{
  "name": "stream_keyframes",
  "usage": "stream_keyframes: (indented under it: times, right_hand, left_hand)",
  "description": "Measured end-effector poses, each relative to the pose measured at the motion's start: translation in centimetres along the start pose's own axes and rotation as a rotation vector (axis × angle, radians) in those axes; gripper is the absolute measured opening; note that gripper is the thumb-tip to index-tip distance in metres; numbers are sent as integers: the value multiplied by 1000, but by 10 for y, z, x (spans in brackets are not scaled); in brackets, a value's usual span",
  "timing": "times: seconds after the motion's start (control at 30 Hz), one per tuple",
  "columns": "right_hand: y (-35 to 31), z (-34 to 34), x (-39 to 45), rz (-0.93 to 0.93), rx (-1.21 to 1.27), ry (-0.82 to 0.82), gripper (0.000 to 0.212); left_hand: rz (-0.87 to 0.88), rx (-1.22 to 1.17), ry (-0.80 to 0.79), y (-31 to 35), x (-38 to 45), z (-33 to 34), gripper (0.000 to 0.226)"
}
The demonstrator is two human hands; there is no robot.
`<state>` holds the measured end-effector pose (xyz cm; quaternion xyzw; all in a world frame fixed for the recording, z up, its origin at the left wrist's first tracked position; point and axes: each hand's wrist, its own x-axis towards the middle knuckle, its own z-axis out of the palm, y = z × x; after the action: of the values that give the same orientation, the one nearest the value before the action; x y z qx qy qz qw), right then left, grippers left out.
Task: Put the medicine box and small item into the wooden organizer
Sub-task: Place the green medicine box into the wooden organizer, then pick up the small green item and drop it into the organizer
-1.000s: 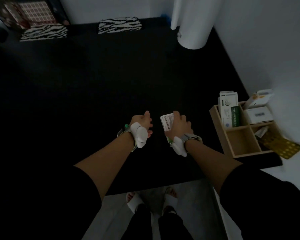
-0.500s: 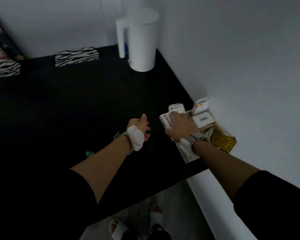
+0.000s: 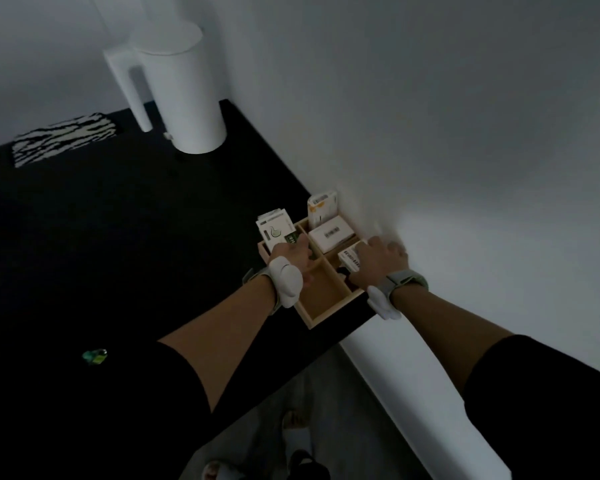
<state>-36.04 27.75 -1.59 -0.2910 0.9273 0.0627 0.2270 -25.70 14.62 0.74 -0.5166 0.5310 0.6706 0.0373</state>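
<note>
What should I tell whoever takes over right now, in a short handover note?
Right hand: shut on the medicine box, held over the wooden organizer, at its right compartment by the wall.
Left hand: over the organizer's left side; what it holds cannot be seen.
Done: box carried to the organizer.
Left: release the box inside; confirm the small item goes in. A small green object lies on the dark table.

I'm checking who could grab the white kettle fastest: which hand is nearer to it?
Left. The left hand is over the wooden organizer's left side, on the kettle's side; the right hand holds a medicine box by the wall, farther off.
</note>
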Motion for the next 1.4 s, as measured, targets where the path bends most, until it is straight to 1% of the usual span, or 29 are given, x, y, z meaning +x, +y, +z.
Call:
stream_keyframes:
  times: [0.13, 0.23, 0.33, 0.4, 0.5, 0.53, 0.6, 0.67, 0.77, 1.0, 1.03, 1.13, 1.27, 1.4]
  right_hand:
    - [-5, 7, 7, -54, 40, -10, 59]
    - [-8, 11, 9, -98, 59, -22, 54]
    - [-14, 6, 9, -126, 68, -15, 55]
    - [-20, -2, 9, -135, 82, 10, 49]
    - [-46, -20, 10, -169, 70, 46, 42]
    - [-65, -28, 11, -215, 76, 77, 40]
    - [-86, -36, 10, -279, 116, 108, 35]
    - [-118, -43, 4, -349, 139, 97, 35]
    - [-172, -49, -9, -450, 151, 98, 37]
    - [-286, -33, -42, -614, 148, -6, 31]
    - [-289, -32, -44, -621, 158, -23, 31]
    - [-325, -11, -54, -696, 119, -125, 32]
    - [-359, 17, -64, -761, 105, -264, 31]
    - [-382, 45, -66, -783, 93, -348, 33]
  left_hand:
    - [-11, 18, 15, -3, 6, 1, 43]
    - [-32, 15, 19, -3, 6, -6, 45]
    - [-49, -8, -8, 0, 0, -24, 46]
    - [-55, -2, 5, 1, -3, -35, 49]
    - [-23, -44, 52, 2, -9, -65, 45]
    - [-8, -56, 78, 2, -12, -86, 45]
    - [10, -65, 93, 3, -16, -108, 49]
    - [19, -85, 144, 2, -24, -138, 53]
    - [42, -136, 239, -2, -42, -185, 52]
    - [-9, -275, 407, -45, -74, -295, 50]
    - [-14, -276, 416, -48, -74, -299, 50]
    - [-50, -318, 477, -75, -81, -331, 48]
    - [-103, -340, 502, -104, -84, -356, 48]
    - [-141, -341, 508, -129, -75, -371, 49]
